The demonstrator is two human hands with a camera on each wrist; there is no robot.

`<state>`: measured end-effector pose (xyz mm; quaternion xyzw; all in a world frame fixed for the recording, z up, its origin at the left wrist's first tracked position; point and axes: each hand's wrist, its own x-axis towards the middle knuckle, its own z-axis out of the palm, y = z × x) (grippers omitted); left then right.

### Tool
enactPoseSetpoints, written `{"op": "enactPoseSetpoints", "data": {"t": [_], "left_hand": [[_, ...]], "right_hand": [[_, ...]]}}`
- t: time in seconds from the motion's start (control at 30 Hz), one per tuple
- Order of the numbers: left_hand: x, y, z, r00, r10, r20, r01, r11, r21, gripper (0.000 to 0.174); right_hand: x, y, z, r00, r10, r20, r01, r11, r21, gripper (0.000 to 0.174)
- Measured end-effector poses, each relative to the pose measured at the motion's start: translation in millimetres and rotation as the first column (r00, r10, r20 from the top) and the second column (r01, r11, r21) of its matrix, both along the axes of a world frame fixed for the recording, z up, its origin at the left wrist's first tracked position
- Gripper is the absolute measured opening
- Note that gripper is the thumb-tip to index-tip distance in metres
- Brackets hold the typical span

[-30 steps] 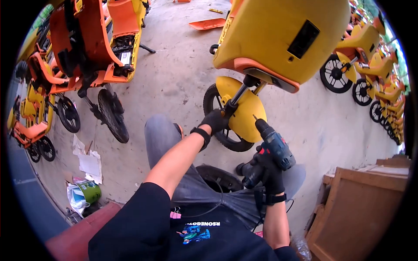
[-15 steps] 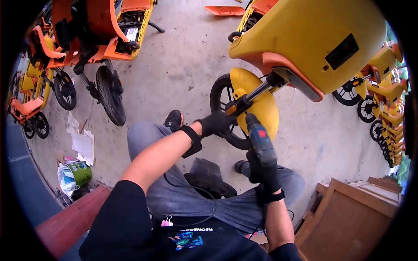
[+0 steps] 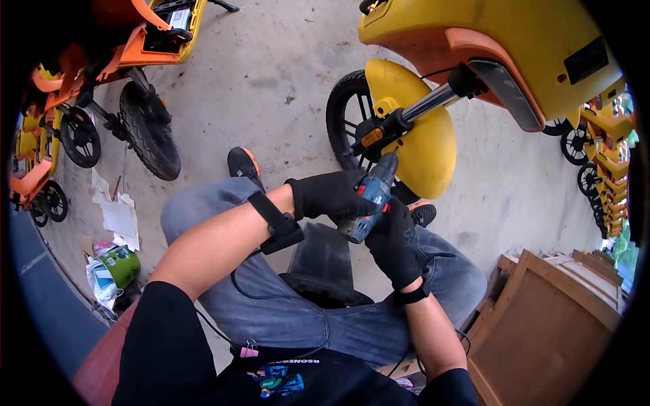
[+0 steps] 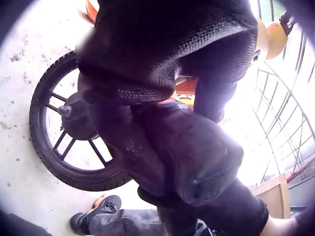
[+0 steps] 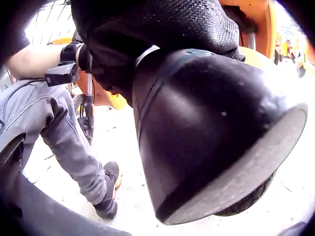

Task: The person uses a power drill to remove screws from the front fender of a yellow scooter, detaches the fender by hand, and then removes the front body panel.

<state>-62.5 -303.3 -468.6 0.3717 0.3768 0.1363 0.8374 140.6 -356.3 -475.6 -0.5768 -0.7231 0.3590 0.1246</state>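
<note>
A blue and black power drill (image 3: 374,196) points at the yellow fender (image 3: 433,150) of the front wheel (image 3: 336,115), its tip close to the fork's lower end (image 3: 379,135). My gloved right hand (image 3: 395,245) grips the drill's handle. From the other side my gloved left hand (image 3: 330,195) holds the drill's body. In the left wrist view the dark glove (image 4: 172,44) covers most of the drill, with the wheel (image 4: 44,142) behind. The drill's dark base (image 5: 197,128) fills the right wrist view below the glove (image 5: 162,24). Whether the tip touches anything is hidden.
Orange and yellow scooters stand at the left (image 3: 145,122) and in a row at the right (image 3: 613,169). A wooden crate (image 3: 542,325) is at the lower right. A green bucket (image 3: 122,266) and paper scraps (image 3: 120,220) lie left. A black seat (image 3: 321,257) stands between the knees.
My left hand has left the fork and now holds the drill's body. The drill has moved left and up in the head view. The view itself has shifted, with the scooter higher and further right.
</note>
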Motion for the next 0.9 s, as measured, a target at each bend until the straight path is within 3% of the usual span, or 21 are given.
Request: {"op": "enactPoseSetpoints", "data": {"t": [0.1,0.17,0.33,0.5,0.67,0.73,0.83,0.9], "left_hand": [[2,-5,-13,1.000,-0.011,-0.015,0.012,0.994,0.105,0.074],[-2,-4,-6,0.990,-0.045,-0.131,0.070,0.980,0.188,0.074],[-9,-10,-7,0.992,-0.028,-0.121,0.039,0.995,0.090,0.074],[-9,-10,-5,0.983,0.099,-0.157,-0.085,0.992,0.097,0.076],[-7,-8,-14,0.991,0.088,-0.105,-0.069,0.984,0.166,0.080],[-6,-8,-15,0.990,0.093,-0.106,-0.071,0.978,0.197,0.081],[-7,-7,-1,0.976,0.117,-0.181,-0.060,0.955,0.289,0.085],[-6,-7,12,0.901,0.142,-0.410,0.037,0.917,0.398,0.088]], "right_hand": [[1,-2,-6,1.000,0.015,-0.002,-0.015,1.000,0.022,0.060],[-2,-2,-3,0.991,-0.052,-0.123,0.040,0.994,-0.100,0.058],[-11,-1,-11,0.988,-0.069,-0.139,0.054,0.993,-0.106,0.050],[-16,3,-14,0.994,-0.004,-0.113,0.002,1.000,-0.022,0.048],[-15,0,-26,0.993,-0.067,-0.102,0.061,0.996,-0.064,0.052],[-15,0,-29,0.991,-0.020,-0.136,0.023,0.999,0.025,0.049],[-19,-2,-34,0.970,-0.051,-0.238,0.048,0.999,-0.019,0.051],[-24,-3,-42,0.941,-0.058,-0.333,0.057,0.998,-0.011,0.052]]}}
